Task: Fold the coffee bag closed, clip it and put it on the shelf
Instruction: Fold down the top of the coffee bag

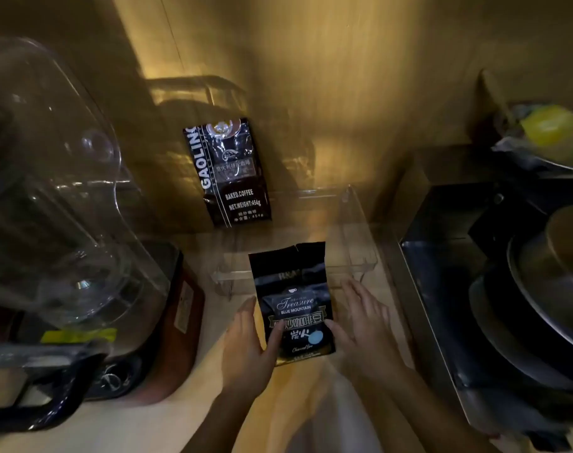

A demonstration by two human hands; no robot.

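A small black coffee bag (293, 302) labelled "Treasure Blue Mountain" stands upright on the wooden counter, its top edge unfolded and notched. My left hand (251, 348) holds its left side, thumb across the lower front. My right hand (360, 325) rests against its right side, thumb touching the front, fingers spread behind. No clip is visible. A clear acrylic shelf (353, 223) stands just behind the bag. A larger black "Gaoling" coffee bag (231, 174) leans against the wall at the back of that shelf.
A blender with a clear jug (59, 204) fills the left. To the right sits a dark machine (494, 289) with round metal parts, and a yellow object (546, 125) in plastic above it. A wooden wall rises behind.
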